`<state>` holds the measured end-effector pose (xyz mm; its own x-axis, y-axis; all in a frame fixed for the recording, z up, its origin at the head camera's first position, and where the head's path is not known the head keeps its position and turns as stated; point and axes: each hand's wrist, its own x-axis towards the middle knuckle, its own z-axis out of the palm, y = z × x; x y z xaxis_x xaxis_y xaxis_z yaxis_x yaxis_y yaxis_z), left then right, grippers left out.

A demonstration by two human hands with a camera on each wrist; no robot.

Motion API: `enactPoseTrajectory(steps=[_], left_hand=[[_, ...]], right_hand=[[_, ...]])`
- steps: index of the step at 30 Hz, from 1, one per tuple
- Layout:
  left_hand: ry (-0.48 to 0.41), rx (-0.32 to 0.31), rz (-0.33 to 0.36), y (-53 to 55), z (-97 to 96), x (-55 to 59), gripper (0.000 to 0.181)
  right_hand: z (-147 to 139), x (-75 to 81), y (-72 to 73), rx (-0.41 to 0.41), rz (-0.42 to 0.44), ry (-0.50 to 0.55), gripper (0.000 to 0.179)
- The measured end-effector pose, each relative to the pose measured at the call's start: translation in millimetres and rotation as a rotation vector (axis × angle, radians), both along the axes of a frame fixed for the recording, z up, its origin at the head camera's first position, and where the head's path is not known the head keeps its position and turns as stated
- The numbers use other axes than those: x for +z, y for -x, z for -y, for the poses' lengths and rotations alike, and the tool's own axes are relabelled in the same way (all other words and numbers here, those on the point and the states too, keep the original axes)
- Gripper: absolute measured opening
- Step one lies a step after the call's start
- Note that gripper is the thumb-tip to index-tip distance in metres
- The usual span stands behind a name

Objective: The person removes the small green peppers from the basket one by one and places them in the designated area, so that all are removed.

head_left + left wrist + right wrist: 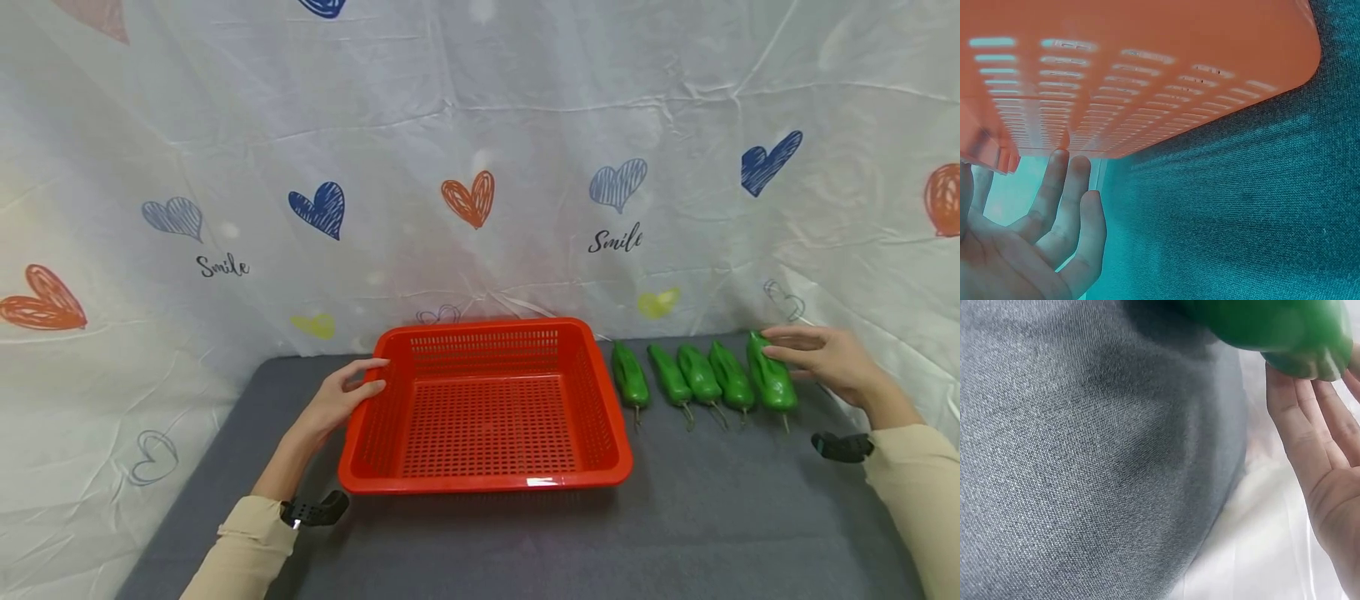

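A red plastic basket (491, 482) with slotted walls and a grid bottom sits on the grey cloth, nothing inside it. At its left rim is my left hand (341, 404), thumb and forefinger over the edge. In the left wrist view the other fingers (1072, 200) lie along the outside of the slotted wall. Far to the right, my right hand (828, 358) holds the upper end of a green pepper (772, 379), its stem toward me. In the right wrist view the fingertips (1282, 387) meet the pepper's (1272, 325) blunt end, with a shadow on the cloth below.
Between basket and right hand several green peppers lie in a row: one pepper (628, 375) close to the basket, then three more, the middle pepper (699, 375) among them. A white sheet (540, 275) printed with hearts hangs behind the grey cloth-covered table (712, 517).
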<state>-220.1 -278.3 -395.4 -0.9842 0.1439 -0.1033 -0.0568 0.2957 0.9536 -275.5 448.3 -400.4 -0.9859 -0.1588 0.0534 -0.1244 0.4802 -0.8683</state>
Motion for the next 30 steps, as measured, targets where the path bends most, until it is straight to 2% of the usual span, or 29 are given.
enactPoseTrajectory(steps=[7, 18, 23, 30], left_hand=[[-0.01, -0.001, 0.005, 0.4, -0.3, -0.2, 0.059], [-0.007, 0.001, 0.01, 0.8, 0.5, -1.3, 0.058], [-0.005, 0.018, 0.017, 1.3, -0.5, -2.1, 0.055], [-0.004, 0.013, 0.016, 2.3, -1.0, -2.6, 0.056]], right_hand=[[-6, -8.0, 7.2, 0.003, 0.019, 0.025, 0.039], [-14, -26.4, 17.1, -0.002, 0.027, -0.014, 0.039], [-13, -32.2, 19.4, -0.014, 0.047, 0.008, 0.033], [-13, -38.4, 21.7, -0.027, 0.051, 0.049, 0.027]])
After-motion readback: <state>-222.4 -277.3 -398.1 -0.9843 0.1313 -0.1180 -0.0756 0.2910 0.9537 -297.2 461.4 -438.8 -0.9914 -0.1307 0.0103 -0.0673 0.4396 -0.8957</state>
